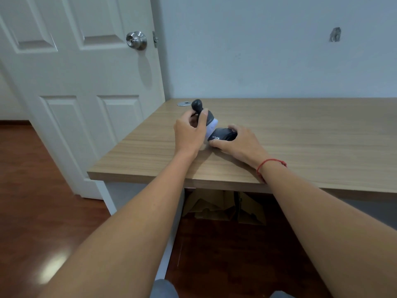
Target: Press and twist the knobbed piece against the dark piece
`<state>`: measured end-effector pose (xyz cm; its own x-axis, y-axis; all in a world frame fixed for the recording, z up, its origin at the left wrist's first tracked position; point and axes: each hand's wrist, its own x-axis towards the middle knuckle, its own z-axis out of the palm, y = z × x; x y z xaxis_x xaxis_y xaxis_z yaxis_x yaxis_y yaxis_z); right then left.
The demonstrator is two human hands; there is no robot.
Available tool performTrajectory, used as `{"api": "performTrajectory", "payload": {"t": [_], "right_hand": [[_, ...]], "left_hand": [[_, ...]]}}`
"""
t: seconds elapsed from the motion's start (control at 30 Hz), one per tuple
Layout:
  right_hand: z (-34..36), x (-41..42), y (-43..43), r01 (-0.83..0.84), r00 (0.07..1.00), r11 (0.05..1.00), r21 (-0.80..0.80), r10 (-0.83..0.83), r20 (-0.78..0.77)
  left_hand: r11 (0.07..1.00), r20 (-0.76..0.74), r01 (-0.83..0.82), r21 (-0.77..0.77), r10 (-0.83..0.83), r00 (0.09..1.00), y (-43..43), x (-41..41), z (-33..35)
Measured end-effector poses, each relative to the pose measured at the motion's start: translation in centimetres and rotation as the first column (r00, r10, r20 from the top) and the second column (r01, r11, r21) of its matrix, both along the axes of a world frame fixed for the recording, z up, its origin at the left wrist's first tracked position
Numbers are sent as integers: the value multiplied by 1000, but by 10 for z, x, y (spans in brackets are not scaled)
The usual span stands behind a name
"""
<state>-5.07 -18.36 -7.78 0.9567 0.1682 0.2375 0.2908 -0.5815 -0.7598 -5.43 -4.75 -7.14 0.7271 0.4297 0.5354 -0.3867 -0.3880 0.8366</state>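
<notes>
A pale blue-grey wall [268, 50] and a white panelled door [71, 72] with a round metal knob [136, 40] stand behind a wood-grain bench [300, 130], over a red-brown wooden floor [32, 179]. Near the bench's far corner, at about 11 o'clock from the hands, lies a small round metal disc [183, 103].

The left hand [189, 132] has its grip curled round a dark grey and white device [209, 122] with a rounded black knob on top, thumb pressed to its side, holding it tilted above the bench. Just at 4 o'clock from it, the right hand [238, 140] rests on a black rounded object [225, 134] bearing pale lettering; its grip pinches this piece between thumb and curled fingers, against the bench top. The two pieces touch or nearly touch where they meet. A red string bracelet [271, 163] circles the right wrist. Under the bench, at 6 o'clock, sits flattened brown cardboard [225, 205].
</notes>
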Motion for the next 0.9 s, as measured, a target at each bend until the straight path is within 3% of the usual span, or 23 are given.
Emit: {"api": "performTrajectory", "payload": {"t": [0.1, 0.3, 0.47, 0.6, 0.8, 0.9], "right_hand": [[0, 1, 0, -81, 997, 996, 35, 81, -7], [1, 0, 0, -85, 996, 996, 13, 85, -16], [1, 3, -2, -70, 993, 996, 63, 76, -94], [1, 3, -2, -69, 994, 995, 78, 75, -82], [0, 3, -2, -74, 994, 994, 84, 80, -76], [-1, 4, -3, -78, 993, 993, 92, 85, -77]], "left_hand": [[997, -36, 68, 45, -67, 997, -1, 0, -1], [986, -107, -15, 168, 33, 994, 7, 10, -7], [985, -90, 108, -136, -121, 989, 6, 4, -1], [999, -135, 46, -5, -46, 990, 8, 9, -6], [992, -100, 93, -86, -101, 990, 5, 4, -1], [997, -102, 56, 45, -51, 993, 4, 6, -3]]}}
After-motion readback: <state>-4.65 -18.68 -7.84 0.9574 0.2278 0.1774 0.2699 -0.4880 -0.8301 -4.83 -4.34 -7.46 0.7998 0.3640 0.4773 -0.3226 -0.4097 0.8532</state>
